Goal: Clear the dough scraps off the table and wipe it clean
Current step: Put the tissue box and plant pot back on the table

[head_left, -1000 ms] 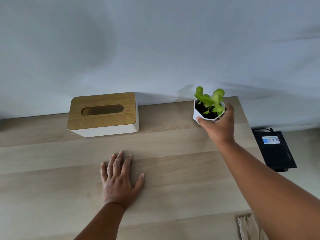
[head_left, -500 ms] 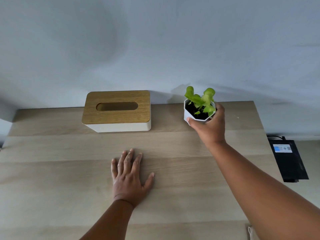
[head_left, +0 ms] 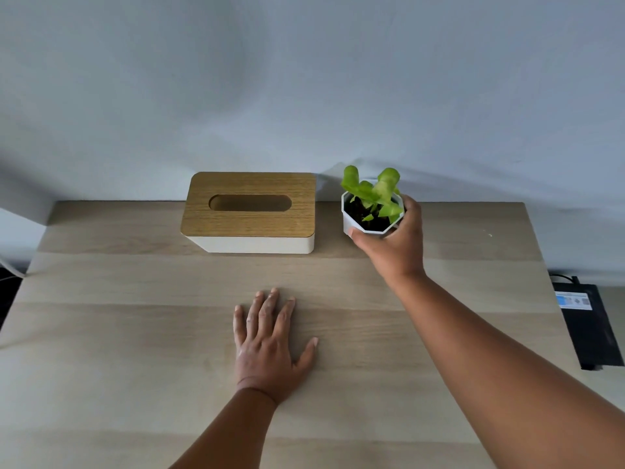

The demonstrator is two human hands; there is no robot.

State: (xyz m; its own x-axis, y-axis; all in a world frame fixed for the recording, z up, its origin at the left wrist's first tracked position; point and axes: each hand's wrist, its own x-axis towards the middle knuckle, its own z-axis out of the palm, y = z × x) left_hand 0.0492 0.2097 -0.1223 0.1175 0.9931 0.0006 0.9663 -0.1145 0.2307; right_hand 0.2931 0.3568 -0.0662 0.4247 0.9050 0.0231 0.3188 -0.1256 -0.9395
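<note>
So the table [head_left: 135, 333] looks pretty bare under both hands; only scrap I can spot is a tiny pale speck [head_left: 490, 235] off to the right of the right hand, and I can't swear it's dough. The tissue box [head_left: 250, 211] sits ahead of the left hand, just left of the pot. My guess is the step is parking the plant pot [head_left: 367, 223]: keep it level, set the base flat, then let go so no soil spills. Right hand [head_left: 395, 245] reaches far forward, arm stretched, fingers wrapped round the pot. Left hand [head_left: 267, 343] lies flat on the wood, palm down, fingers relaxed and spread, holding nothing.
</note>
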